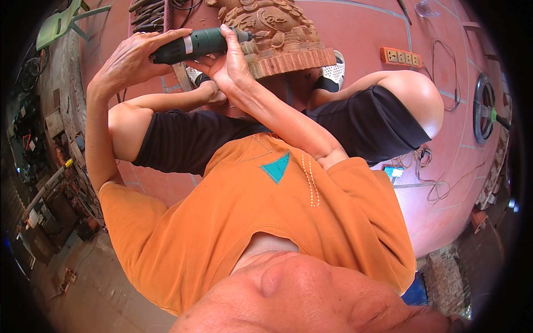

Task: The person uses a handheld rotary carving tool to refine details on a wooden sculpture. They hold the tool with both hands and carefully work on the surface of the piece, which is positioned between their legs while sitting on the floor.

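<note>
A dark green handheld rotary tool (pixel 202 44) with a silver band lies sideways between my two hands. My left hand (pixel 129 58) is closed around its rear end. At the front end, my right hand (pixel 233 65) grips it with the thumb over the top and the fingers below. The tool's grey nose points right, close to a carved brown wooden figure (pixel 272 28) on a ridged base. Whether a bit touches the wood I cannot tell.
A pink basket (pixel 168 14) of carving tools stands at the far left, near a green plastic chair (pixel 61 23). An orange power strip (pixel 401 57), loose cables (pixel 456 72) and a dark wheel-shaped thing (pixel 484 108) lie on red tiles at right. My bent knees flank the carving.
</note>
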Motion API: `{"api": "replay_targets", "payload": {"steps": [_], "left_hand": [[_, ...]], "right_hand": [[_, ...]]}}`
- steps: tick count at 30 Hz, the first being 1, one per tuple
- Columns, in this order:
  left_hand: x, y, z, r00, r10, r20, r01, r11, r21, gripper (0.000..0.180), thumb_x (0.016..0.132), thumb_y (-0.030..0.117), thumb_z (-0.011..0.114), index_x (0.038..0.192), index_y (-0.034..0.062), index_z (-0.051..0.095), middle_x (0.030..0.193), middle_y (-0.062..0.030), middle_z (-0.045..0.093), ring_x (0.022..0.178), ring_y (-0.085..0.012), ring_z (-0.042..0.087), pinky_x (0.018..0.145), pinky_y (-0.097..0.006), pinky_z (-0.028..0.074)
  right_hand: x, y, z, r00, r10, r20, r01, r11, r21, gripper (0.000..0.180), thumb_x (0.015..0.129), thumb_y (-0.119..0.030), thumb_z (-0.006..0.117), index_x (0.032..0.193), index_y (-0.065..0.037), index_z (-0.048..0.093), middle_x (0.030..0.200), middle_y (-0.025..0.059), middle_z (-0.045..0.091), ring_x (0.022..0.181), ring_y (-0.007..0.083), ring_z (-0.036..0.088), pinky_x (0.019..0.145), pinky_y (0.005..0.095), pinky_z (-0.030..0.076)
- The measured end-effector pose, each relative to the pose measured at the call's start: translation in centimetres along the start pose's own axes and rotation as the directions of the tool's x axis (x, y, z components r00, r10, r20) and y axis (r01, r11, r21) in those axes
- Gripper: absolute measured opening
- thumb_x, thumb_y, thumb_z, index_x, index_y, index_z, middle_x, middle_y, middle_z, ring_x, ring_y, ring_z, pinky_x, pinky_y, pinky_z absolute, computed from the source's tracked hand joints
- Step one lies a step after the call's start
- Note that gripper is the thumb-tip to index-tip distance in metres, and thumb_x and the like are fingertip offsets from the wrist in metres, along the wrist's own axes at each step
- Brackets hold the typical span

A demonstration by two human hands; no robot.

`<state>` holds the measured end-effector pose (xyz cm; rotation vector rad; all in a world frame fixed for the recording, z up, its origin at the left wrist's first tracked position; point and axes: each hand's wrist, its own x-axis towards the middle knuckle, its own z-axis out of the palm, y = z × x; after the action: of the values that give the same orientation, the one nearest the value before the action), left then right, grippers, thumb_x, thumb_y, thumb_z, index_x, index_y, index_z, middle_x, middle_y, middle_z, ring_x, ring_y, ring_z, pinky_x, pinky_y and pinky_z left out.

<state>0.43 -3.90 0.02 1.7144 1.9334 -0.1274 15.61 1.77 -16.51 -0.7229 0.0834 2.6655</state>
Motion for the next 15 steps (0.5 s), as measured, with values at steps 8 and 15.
{"api": "replay_targets", "payload": {"steps": [8,15], "left_hand": [[-0.03,-0.27,0.07,1.000,0.008,-0.001,-0.008,1.000,0.011,0.084,0.069,0.007,0.076,0.147,0.0243,0.052,0.113,-0.0144,0.070,0.100,-0.0360,0.065,0.094,-0.043,0.051],[0.13,-0.05,0.07,1.000,0.010,-0.017,-0.010,1.000,0.006,0.084,0.069,0.006,0.077,0.148,0.0236,0.051,0.111,-0.0153,0.070,0.100,-0.0360,0.064,0.093,-0.044,0.051]], "right_hand": [[0.00,0.01,0.04,1.000,-0.004,-0.004,0.004,1.000,0.000,0.051,0.093,-0.051,0.065,0.116,-0.008,0.050,0.106,0.0115,0.065,0.104,0.0327,0.069,0.096,0.0620,0.056],[0.17,-0.42,0.17,1.000,-0.023,0.016,0.023,1.000,-0.020,0.053,0.091,-0.051,0.065,0.118,-0.008,0.050,0.109,0.0118,0.065,0.107,0.0326,0.068,0.096,0.0623,0.055]]}}
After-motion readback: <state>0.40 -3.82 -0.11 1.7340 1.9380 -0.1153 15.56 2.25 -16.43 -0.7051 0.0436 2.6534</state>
